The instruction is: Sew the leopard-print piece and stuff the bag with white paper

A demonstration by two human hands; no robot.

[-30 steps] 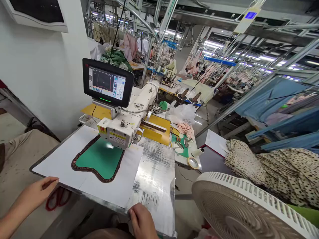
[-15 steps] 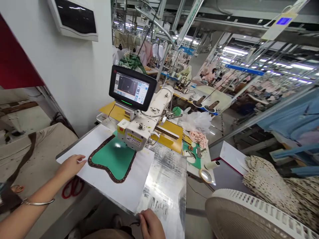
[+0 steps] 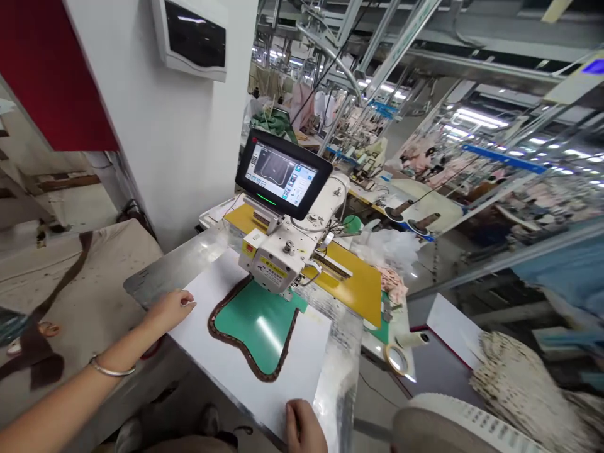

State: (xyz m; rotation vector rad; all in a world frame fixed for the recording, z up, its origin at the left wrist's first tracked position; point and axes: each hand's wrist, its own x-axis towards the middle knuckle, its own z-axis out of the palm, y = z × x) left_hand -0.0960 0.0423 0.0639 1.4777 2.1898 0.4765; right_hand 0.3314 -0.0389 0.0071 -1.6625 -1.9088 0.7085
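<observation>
Head view: middle left, the left hand lies flat, fingers open, on the white board. Mid-frame, the green piece sits on it under the sewing machine. Bottom middle, the right hand touches the board's edge; I cannot tell its fingers' state.

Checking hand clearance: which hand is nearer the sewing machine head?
Left. The left hand rests on the white board left of the sewing machine head; the right hand sits at the board's near edge, farther off.
</observation>
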